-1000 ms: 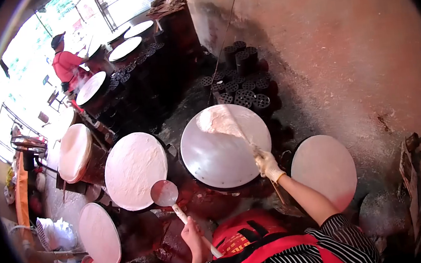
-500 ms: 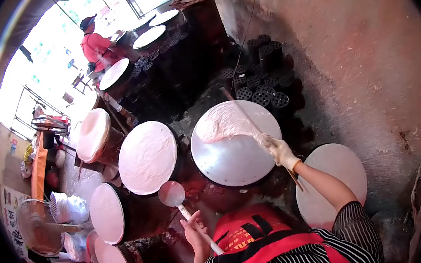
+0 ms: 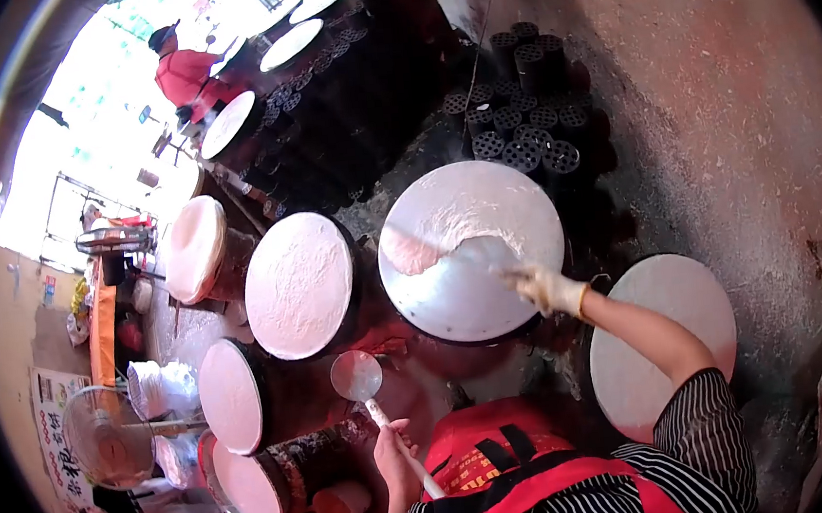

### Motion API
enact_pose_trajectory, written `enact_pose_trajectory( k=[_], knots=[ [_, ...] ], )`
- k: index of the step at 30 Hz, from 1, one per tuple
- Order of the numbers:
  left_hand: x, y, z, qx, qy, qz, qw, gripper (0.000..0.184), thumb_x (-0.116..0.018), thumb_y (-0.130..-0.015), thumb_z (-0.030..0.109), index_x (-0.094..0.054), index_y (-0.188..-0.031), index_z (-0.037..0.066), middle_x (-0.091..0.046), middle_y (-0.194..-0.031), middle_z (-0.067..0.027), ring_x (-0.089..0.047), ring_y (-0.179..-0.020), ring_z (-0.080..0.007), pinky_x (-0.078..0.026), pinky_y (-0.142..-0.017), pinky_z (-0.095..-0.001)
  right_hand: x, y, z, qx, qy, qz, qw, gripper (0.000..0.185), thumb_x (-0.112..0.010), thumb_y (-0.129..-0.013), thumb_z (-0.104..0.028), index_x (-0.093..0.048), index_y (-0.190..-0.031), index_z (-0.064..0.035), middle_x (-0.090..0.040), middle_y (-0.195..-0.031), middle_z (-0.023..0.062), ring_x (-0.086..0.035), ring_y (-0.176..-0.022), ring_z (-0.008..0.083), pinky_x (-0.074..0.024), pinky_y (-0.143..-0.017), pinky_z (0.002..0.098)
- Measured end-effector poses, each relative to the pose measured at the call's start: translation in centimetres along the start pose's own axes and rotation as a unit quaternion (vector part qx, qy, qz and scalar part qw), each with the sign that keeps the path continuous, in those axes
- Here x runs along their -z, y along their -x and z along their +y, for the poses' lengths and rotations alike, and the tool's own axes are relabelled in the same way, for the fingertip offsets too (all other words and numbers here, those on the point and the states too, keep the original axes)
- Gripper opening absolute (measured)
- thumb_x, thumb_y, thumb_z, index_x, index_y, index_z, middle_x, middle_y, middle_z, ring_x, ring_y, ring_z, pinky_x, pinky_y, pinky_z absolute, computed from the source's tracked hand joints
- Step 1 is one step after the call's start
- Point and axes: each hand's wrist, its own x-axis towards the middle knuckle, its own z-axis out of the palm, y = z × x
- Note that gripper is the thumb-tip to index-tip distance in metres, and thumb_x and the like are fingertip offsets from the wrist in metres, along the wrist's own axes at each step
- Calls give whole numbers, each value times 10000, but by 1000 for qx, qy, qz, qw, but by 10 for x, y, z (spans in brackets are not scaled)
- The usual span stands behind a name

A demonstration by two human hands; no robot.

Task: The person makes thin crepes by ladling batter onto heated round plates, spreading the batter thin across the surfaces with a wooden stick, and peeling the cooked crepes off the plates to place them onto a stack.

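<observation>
My right hand (image 3: 549, 290), in a white glove, is closed around a long thin wooden stick that is blurred by motion. It reaches over a round metal griddle (image 3: 455, 309) in front of me. Pale batter (image 3: 452, 225) covers the far part of this griddle, with a thicker lump at the left; the near part is bare metal. My left hand (image 3: 395, 453), ungloved, grips the long white handle of a ladle (image 3: 356, 376). The ladle's round bowl points away from me, between the griddles and apart from them.
Batter-covered griddles (image 3: 299, 286) stand to the left, another pale griddle (image 3: 663, 347) to the right. Perforated coal briquettes (image 3: 538, 138) are stacked by the wall. A fan (image 3: 109, 439) is at the lower left. A person in red (image 3: 188, 79) works at far griddles.
The stick has swept across the griddle, and the batter now spreads over its far side. My right hand has shifted slightly. The whole view has tilted a little.
</observation>
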Motion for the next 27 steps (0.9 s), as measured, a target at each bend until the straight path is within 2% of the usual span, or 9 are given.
enact_pose_trajectory(
  k=[6, 10, 11, 14, 17, 20, 22, 24, 27],
  knots=[
    [0, -21, 11, 5, -17, -49, 999, 480, -352, -1000, 429, -632, -1019, 39, -494, -804, 11, -432, -630, -71, -394, -530, -216, -42, 123, 29, -56, -64, 34, 996, 398, -531, -946, -386, -557, -1300, -206, -397, -561, -82, -329, -395, 34, -298, -365, 193],
    [9, -39, 30, 22, 37, -160, 986, 434, -356, -923, 341, -616, -1029, 9, -545, -842, -29, -470, -665, -117, -404, -520, -243, -92, 79, 61, 110, -240, 331, 906, 439, -558, -946, -313, -516, -1318, -83, -525, -640, -56, -328, -399, 30, -263, -365, 209],
    [12, -42, 36, 26, 26, -171, 985, 429, -377, -843, 301, -595, -1056, -3, -535, -866, -35, -471, -676, -125, -404, -519, -248, -98, 69, 69, 33, -177, 331, 926, 391, -532, -963, -204, -503, -1323, -53, -604, -824, -36, -447, -532, 22, -385, -476, 184],
    [31, -53, 54, 49, 39, -258, 964, 397, -381, -858, 279, -594, -1059, 11, -496, -865, 4, -450, -690, -93, -382, -533, -227, -147, 79, 84, 121, -118, 230, 958, 348, -506, -969, -116, -515, -1302, -13, -576, -1041, -32, -504, -927, 22, -414, -869, 180],
    [62, -75, 59, 59, 60, -307, 948, 381, -383, -860, 218, -582, -1101, -1, -475, -878, 11, -439, -687, -85, -367, -522, -218, -204, 139, 97, 48, -137, 201, 969, 448, -570, -947, -234, -482, -1343, -44, -575, -1240, 31, -536, -1086, 96, -385, -972, 228],
    [106, -100, 58, 69, 59, -322, 942, 398, -387, -856, 195, -573, -1137, -16, -469, -887, 15, -437, -689, -78, -363, -519, -210, -259, 180, 108, 68, 110, 299, 945, 499, -582, -932, -274, -461, -1345, -22, -472, -1385, 132, -435, -1271, 173, -327, -1050, 290],
    [144, -113, 55, 63, 66, -321, 943, 422, -398, -846, 196, -561, -1166, -26, -469, -893, 16, -439, -695, -74, -363, -520, -207, -305, 142, 138, 203, 58, 436, 875, 485, -578, -933, -247, -459, -1353, -35, -594, -1227, 88, -592, -1051, 153, -443, -918, 264],
    [181, -118, 50, 45, 87, -315, 944, 457, -417, -831, 211, -547, -1194, -34, -468, -900, 17, -443, -703, -71, -363, -521, -206, -339, 87, 116, 163, -449, 273, 835, 487, -573, -891, -165, -427, -1351, -97, -414, -695, -50, -376, -504, 46, -323, -441, 209],
    [234, -115, 50, 28, 103, -276, 955, 584, -444, -770, 285, -502, -1265, -21, -519, -945, 15, -459, -693, -79, -367, -530, -215, -370, -60, 63, 206, -317, 337, 862, 246, -487, -923, -115, -442, -1161, -163, -412, -677, -58, -371, -457, 40, -308, -386, 184]
  ],
)
